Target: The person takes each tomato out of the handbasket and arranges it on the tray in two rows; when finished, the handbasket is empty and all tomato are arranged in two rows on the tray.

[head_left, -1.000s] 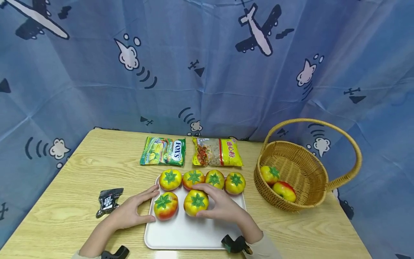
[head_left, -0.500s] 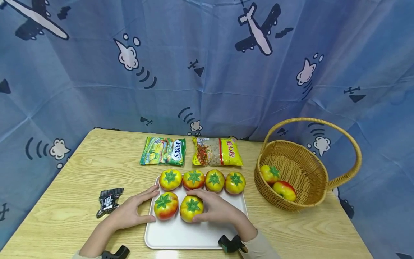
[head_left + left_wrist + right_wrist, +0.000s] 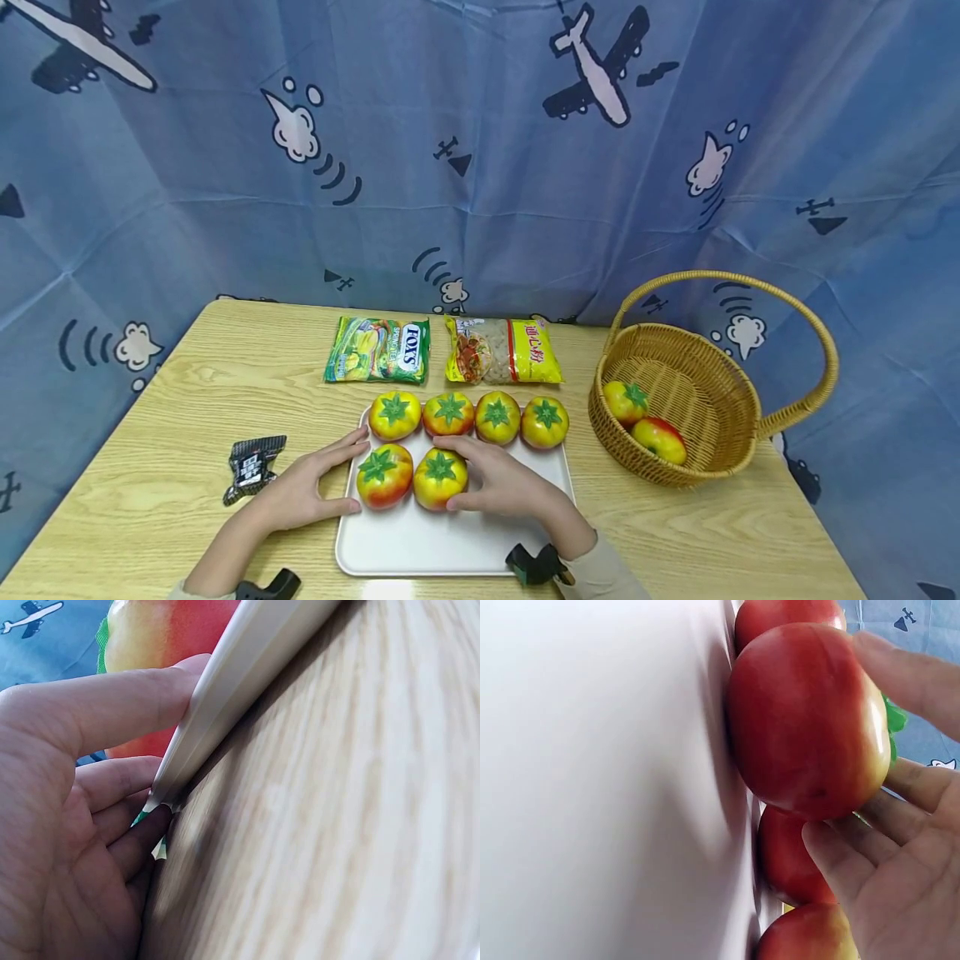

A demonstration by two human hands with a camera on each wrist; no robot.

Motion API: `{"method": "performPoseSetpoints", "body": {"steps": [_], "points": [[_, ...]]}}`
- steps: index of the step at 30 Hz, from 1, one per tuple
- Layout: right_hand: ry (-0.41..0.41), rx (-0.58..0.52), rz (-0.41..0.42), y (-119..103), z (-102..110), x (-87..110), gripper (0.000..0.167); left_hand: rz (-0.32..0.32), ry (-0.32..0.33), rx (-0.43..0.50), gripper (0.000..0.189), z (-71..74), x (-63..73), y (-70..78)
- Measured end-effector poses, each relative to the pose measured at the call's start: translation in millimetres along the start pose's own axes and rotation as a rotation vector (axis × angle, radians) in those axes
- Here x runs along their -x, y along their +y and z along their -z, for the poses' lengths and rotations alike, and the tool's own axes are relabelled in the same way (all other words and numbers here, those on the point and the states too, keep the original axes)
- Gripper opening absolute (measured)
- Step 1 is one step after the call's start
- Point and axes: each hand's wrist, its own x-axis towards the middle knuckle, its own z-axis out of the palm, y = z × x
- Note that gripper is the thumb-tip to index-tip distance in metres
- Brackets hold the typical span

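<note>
My right hand (image 3: 504,482) holds a yellow-red toy persimmon (image 3: 440,479) with a green leafy top on the white tray (image 3: 420,546). In the right wrist view, the thumb and fingers are around this persimmon (image 3: 806,720). Just left of it, a redder persimmon (image 3: 385,477) sits on the tray. My left hand (image 3: 306,492) holds the tray's left edge, and the left wrist view shows its thumb and fingertips on the rim (image 3: 217,697). A row of several persimmons (image 3: 497,418) lines the tray's far side.
A wicker basket (image 3: 678,475) with a tall handle, holding two fruits (image 3: 658,440), stands on the right. Behind the tray lie a green candy bag (image 3: 378,350) and a yellow pasta bag (image 3: 504,351). A small black packet (image 3: 253,468) lies left of my left hand.
My right hand has moved the persimmon left and slightly nearer, up beside the redder one. The left hand has stayed at the tray's edge.
</note>
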Motion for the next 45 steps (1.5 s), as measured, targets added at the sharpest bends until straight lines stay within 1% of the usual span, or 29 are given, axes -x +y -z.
{"method": "performPoseSetpoints", "body": {"steps": [11,19,21,26,31,37,41,45], "points": [[0.029,0.058,0.01,-6.0,3.9,3.4,0.071,-0.008,0.003,0.001,0.08,0.4,0.2,-0.4],[0.079,0.033,0.036,-8.7,14.0,9.4,0.068,-0.001,0.0,0.01,0.08,1.0,0.7,-0.4],[0.094,0.024,0.031,-9.0,17.9,11.3,0.067,0.002,0.0,0.013,0.08,1.0,0.7,-0.9],[0.164,0.021,0.015,-6.2,32.1,18.9,0.066,0.012,-0.001,0.011,0.08,0.3,0.8,-2.6],[0.273,-0.006,-0.004,1.8,48.7,30.5,0.067,0.02,-0.007,0.014,0.08,-0.3,0.6,-2.8],[0.41,-0.007,-0.023,20.8,65.9,49.8,0.064,0.011,-0.007,0.014,0.079,-1.2,0.1,-2.5],[0.475,-0.008,-0.042,35.1,77.2,64.4,0.063,0.011,-0.007,0.014,0.079,-0.7,0.0,-2.0],[0.521,-0.004,-0.077,47.1,90.4,80.6,0.062,0.014,-0.01,0.01,0.08,-0.1,-0.4,-1.9]]}}
